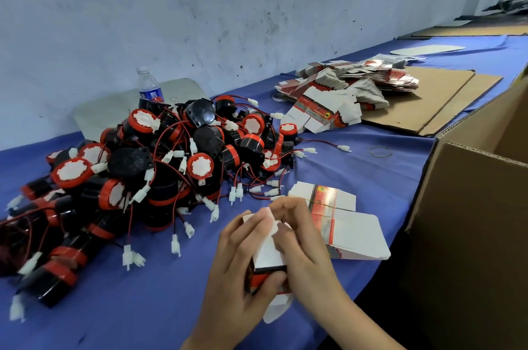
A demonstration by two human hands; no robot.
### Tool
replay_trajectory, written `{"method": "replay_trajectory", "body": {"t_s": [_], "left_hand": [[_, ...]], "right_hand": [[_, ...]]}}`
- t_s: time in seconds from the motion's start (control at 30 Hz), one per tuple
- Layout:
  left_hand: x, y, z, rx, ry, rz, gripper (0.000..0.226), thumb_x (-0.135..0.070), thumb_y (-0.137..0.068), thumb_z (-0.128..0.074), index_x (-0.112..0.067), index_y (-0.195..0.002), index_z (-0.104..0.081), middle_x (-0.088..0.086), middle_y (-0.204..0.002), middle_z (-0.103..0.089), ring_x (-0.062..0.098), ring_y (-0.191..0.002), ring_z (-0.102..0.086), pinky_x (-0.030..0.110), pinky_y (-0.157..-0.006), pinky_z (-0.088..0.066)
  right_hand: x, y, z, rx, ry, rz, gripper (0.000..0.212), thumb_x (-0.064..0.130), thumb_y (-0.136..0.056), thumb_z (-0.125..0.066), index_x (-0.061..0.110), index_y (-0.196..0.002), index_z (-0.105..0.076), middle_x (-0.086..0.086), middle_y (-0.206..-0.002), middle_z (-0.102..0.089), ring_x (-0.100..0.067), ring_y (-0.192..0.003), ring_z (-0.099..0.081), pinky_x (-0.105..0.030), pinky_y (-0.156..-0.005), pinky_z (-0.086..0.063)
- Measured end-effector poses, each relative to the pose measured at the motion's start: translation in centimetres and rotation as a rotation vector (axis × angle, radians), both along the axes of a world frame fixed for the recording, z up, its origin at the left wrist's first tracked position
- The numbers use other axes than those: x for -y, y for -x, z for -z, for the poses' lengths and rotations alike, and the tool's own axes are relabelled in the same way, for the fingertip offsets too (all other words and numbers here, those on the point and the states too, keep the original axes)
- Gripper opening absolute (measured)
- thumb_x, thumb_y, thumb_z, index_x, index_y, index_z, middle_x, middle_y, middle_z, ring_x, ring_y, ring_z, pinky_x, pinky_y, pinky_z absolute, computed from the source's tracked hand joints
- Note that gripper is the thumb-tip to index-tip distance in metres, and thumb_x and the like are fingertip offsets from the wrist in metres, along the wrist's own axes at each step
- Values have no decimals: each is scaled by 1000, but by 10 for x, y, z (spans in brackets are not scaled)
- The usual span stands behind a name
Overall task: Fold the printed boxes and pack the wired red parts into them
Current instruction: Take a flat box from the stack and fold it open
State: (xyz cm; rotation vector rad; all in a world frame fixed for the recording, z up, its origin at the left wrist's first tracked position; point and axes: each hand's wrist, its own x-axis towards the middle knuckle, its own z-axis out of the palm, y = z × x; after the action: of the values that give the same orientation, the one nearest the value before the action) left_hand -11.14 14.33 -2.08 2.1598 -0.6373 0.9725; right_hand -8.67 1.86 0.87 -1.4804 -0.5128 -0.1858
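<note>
Fingers [291, 208] of left hand [237, 278] and right hand [305, 246] grip printed box [268, 254].

Blue cloth [371, 172]. Black parts [200, 168], red rims, white centres, red-and-black wires. Right of the parts, white flat boxes [354, 226] banded red. Before the parts, white box [268, 252] edged black and red. Behind the parts, clear bottle [148, 86], blue label.

Glossy paperboard boxes [351, 224] are lying on a matt cloth tablecloth [143, 306] beside shiny plastic parts [160, 161] and a rough corrugated-cardboard carton [471, 206].
</note>
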Motion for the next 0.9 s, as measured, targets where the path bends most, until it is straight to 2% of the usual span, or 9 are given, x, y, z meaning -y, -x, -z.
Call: {"method": "replay_trajectory", "body": {"t_s": [0.13, 0.23, 0.3, 0.37, 0.43, 0.5, 0.57, 0.7, 0.9], "left_hand": [[1, 0, -2, 38, -11, -36, 40, -52, -99, -38, -20, -120, -51, -15, -132, -49, 8, -137, -34, 33, -102, -42], [4, 1, -4, 96, -20, -28, 35, -50, -100, -38, -18, -106, -52, -9, -115, -53, -2, -130, -34, 33, -103, -39], [4, 0, -6, 108, -8, -34, 34, -50, -100, -38, -18, -100, -50, -9, -108, -52, -3, -126, -36, 33, -102, -39], [4, 0, -7, 103, 4, -40, 34, -50, -99, -37, -18, -95, -48, -9, -105, -52, -2, -124, -37, 33, -98, -40], [2, 1, -8, 109, 4, -45, 34, -50, -99, -36, -18, -92, -47, -9, -101, -51, -3, -122, -37, 34, -96, -41], [2, 1, -9, 116, 3, -50, 34, -49, -99, -36, -18, -91, -47, -8, -100, -50, 0, -118, -40, 34, -97, -40], [1, 1, -9, 121, -2, -53, 33, -48, -99, -36, -18, -90, -47, -7, -100, -50, 4, -114, -42, 34, -97, -40], [0, 0, -10, 121, -13, -50, 32, -45, -99, -35, -17, -91, -47, -6, -100, -51, 7, -113, -42, 32, -98, -39], [-1, 1, -6, 105, -19, -6, 34, -44, -100, -34, -15, -103, -52, -4, -115, -53, 14, -123, -45, 32, -103, -38]], "right_hand": [[-3, 3, 5, -32, -178, 64, 14, 31, -88, -42, 30, -98, -53, 6, -100, -60, -13, -102, -58, -17, -86, -43], [-6, 5, 6, -3, -203, 81, 30, 38, -85, -39, 19, -104, -54, 7, -102, -61, -12, -101, -58, -15, -84, -42], [-8, 4, 5, -15, -202, 101, 40, 41, -83, -39, 12, -106, -55, 14, -102, -60, -12, -103, -57, -23, -86, -42], [-9, 4, 4, -21, -211, 104, 47, 43, -83, -40, 6, -109, -54, 18, -104, -59, -18, -103, -57, -40, -88, -45], [-10, 5, 4, -38, -234, 98, 46, 43, -83, -41, 9, -111, -54, 16, -105, -59, -27, -100, -57, -55, -88, -43], [-11, 5, 4, -56, -258, 84, 38, 42, -83, -43, 18, -109, -55, 11, -105, -60, -31, -96, -56, -58, -87, -42], [-12, 5, 5, -61, -266, 71, 30, 41, -82, -44, 27, -106, -55, 8, -104, -61, -29, -97, -57, -53, -86, -43], [-12, 4, 4, 1, -236, 78, 23, 35, -83, -44, 27, -101, -56, 3, -104, -60, -19, -103, -57, -24, -85, -45], [-8, 3, 8, 23, -228, 58, 25, 31, -84, -46, 16, -100, -57, 0, -103, -59, -15, -101, -57, -16, -82, -44]]}}
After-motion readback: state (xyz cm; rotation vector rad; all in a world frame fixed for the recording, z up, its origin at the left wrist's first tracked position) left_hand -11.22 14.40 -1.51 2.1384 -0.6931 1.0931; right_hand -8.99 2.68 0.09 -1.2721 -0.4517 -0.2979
